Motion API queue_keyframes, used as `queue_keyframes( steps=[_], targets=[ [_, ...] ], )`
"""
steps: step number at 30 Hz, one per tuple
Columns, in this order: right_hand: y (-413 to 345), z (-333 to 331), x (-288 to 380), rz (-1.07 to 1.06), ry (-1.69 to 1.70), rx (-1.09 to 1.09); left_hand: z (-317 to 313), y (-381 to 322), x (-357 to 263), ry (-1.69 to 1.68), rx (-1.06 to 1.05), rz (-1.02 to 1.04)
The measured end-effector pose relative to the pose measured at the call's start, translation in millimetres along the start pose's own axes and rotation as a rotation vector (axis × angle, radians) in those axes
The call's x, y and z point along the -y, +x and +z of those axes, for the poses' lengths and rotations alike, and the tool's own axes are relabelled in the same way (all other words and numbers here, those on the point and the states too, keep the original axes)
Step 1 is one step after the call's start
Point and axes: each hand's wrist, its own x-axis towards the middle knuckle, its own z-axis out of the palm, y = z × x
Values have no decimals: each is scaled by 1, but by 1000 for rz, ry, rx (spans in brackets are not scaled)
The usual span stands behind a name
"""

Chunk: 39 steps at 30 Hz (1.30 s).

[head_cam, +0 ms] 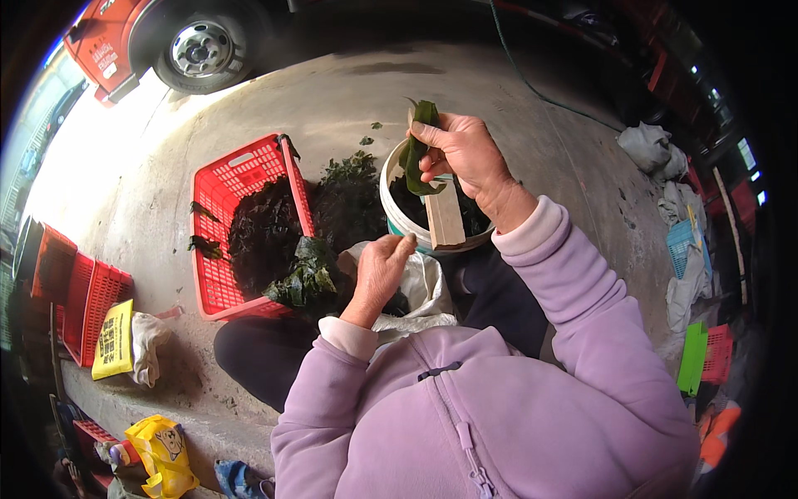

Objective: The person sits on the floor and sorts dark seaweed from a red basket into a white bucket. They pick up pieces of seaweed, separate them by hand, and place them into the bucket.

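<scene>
My right hand (467, 153) pinches a strip of dark green seaweed (416, 162) above a white bucket (390, 209). A wooden board (445, 218) rests on the bucket's near rim, and dark seaweed lies inside. Below and left of the board, my left hand (381, 271) has its fingers curled and thumb raised. Whether anything is in it is hidden. Under that hand stands a white woven sack (430, 280) between my legs. To the left, a red plastic basket (209, 280) lies tipped, with a heap of dark seaweed (265, 231) in it and spilling out towards the bucket.
Small seaweed scraps (366, 141) lie on the concrete floor (330, 112). A red truck's wheel (202, 50) is at the far left. Red crates (103, 296) and a yellow bag (163, 455) sit at left; grey sacks (645, 146) and a green hose (530, 87) are at right.
</scene>
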Motion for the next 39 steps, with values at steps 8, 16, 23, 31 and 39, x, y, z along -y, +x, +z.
queue_keyframes(
  steps=[8, 16, 23, 31, 39],
  targets=[
    [-9, 15, -13, 236, 320, -12, 14, 4, -22, -1164, 364, 113],
    [-49, -12, -86, 486, 578, -158, -7, 20, 13, -1327, -44, 16],
    [-57, -22, -123, 410, 388, -248, -11, 15, 25, -1127, -103, -191],
    [-53, -12, -104, -535, -339, 191, -16, 11, -5, -548, 283, -192],
    [-42, -17, -122, -190, -105, 365, -14, 9, -18, -398, 275, -155]
  ],
)
